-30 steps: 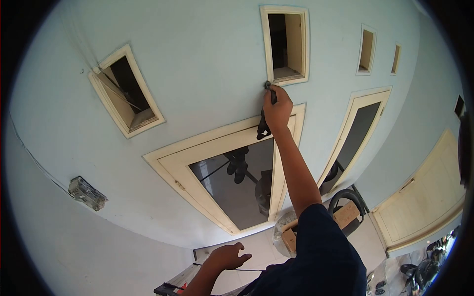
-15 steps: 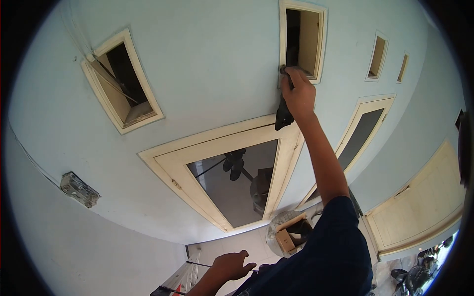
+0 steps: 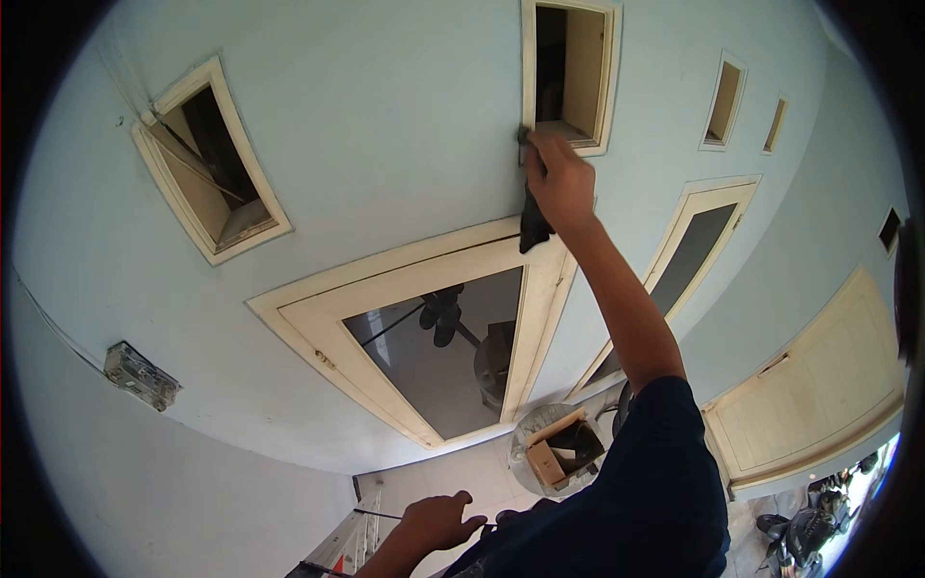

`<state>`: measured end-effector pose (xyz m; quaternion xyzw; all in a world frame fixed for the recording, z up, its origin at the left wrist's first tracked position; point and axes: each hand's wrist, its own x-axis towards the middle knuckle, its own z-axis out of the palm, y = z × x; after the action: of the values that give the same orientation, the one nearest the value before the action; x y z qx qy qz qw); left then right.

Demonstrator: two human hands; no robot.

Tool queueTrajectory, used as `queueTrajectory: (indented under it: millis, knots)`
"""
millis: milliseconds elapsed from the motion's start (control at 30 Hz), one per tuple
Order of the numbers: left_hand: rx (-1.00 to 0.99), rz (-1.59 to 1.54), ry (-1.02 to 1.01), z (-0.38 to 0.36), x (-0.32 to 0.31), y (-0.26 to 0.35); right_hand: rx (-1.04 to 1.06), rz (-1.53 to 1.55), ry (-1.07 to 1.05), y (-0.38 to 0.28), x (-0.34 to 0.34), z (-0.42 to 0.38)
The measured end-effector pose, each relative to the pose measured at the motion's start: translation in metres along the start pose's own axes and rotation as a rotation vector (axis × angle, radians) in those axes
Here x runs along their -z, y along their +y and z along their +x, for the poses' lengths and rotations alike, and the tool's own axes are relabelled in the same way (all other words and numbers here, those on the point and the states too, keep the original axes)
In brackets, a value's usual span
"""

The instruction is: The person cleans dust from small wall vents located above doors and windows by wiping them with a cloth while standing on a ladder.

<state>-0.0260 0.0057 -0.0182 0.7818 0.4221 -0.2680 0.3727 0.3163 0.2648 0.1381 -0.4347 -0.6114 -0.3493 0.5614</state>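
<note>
My right hand (image 3: 562, 183) is raised to the wall, its fingers closed on a dark cloth (image 3: 535, 223) that hangs below them. The fingertips press at the lower left corner of a cream-framed wall opening (image 3: 610, 87). Low in the view, my left hand (image 3: 441, 521) is curled over a thin dark rod (image 3: 378, 513) beside a ladder (image 3: 337, 549). Its palm and the inner side of its fingers are hidden.
Below the opening is a cream-framed glass pane (image 3: 424, 376). Another wall opening (image 3: 220, 231) is at the left, near an electrical box (image 3: 142, 376). An open cardboard box (image 3: 546, 464) sits on a round table (image 3: 520, 453); a cream door (image 3: 819, 376) stands at the right.
The view has shifted slightly, so the wall and its openings sit further left. My right hand stays at the frame's lower corner with the cloth; my left hand keeps its place.
</note>
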Motion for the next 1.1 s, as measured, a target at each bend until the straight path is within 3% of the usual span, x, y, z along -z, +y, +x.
queueTrajectory:
  millis: [200,367,433,633,733,867,1100]
  knots:
    - [0.004,0.024,0.044,-0.002,0.0,0.001,-0.05,0.02,-0.135,0.0,0.01,-0.024]
    - [0.013,-0.011,0.001,0.002,-0.001,-0.003,-0.095,0.051,0.033,0.01,0.01,0.003]
    - [0.031,0.013,0.002,0.002,0.001,-0.005,0.028,0.019,0.021,0.008,0.006,0.011]
    - [0.043,0.025,0.031,-0.001,0.007,0.001,0.026,-0.002,-0.13,0.002,0.012,-0.018]
    - [0.005,0.014,-0.011,0.004,0.001,-0.001,-0.115,0.084,-0.251,0.0,0.017,-0.019]
    - [0.051,-0.001,-0.008,0.003,0.005,-0.004,0.018,0.037,0.03,0.012,0.01,0.012]
    - [0.095,0.062,0.045,0.006,0.01,-0.005,0.033,0.038,-0.143,0.009,0.011,-0.021]
